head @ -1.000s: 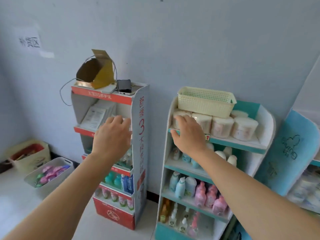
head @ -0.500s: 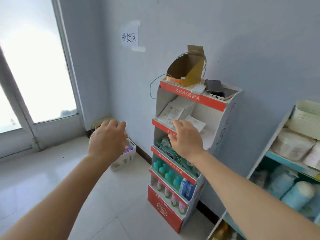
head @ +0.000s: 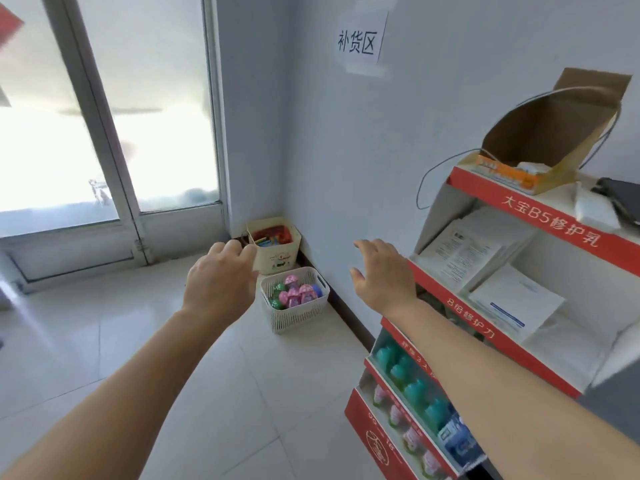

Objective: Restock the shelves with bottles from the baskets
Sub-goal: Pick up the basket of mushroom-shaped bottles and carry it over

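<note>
Two baskets stand on the floor by the wall corner. The white mesh basket (head: 296, 315) holds several pink, green and blue bottles (head: 294, 294). Behind it a cream basket (head: 277, 256) holds red and coloured items. At the right is a red and white shelf unit (head: 512, 336) with teal bottles (head: 403, 370) and pink bottles (head: 412, 434) on its lower tiers. My left hand (head: 218, 282) hovers in the air in front of the baskets, fingers loosely curled, holding nothing. My right hand (head: 381, 275) is raised beside the shelf unit with its fingers spread, also holding nothing.
Leaflets (head: 474, 258) lie on the upper tiers, and an open cardboard box (head: 550, 140) and a dark device (head: 620, 195) sit on top. A glass door (head: 104, 126) fills the left. A paper sign (head: 360, 41) hangs on the wall. The floor is white tile.
The view has swung left from the teal shelf to the red shelf and the corner with the baskets. Both hands stayed raised and empty; the right hand's fingers have spread.
</note>
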Demonstrator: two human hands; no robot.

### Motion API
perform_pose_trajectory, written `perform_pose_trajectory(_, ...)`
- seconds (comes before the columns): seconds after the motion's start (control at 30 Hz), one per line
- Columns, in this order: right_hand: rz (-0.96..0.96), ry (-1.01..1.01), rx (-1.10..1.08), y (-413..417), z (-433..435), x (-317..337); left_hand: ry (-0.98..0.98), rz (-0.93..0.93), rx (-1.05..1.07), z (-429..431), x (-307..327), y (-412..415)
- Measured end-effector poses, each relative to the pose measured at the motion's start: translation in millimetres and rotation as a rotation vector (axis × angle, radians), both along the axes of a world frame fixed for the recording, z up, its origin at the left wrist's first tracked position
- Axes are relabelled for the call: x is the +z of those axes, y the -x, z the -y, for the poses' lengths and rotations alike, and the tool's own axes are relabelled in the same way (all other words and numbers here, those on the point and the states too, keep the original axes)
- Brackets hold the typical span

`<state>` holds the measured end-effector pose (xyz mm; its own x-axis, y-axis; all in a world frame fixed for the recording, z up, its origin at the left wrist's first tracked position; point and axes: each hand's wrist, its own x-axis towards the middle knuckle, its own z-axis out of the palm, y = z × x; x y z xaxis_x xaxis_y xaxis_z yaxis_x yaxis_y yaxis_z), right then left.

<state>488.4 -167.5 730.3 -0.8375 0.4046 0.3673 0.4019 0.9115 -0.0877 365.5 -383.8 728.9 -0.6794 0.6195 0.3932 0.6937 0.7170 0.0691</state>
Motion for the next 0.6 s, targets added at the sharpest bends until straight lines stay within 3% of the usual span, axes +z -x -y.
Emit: perform_pose_trajectory(0.6, 0.274, 0.07, 0.03, 295, -171, -87, 0.095, 0.233, 0.109, -153, -99, 276)
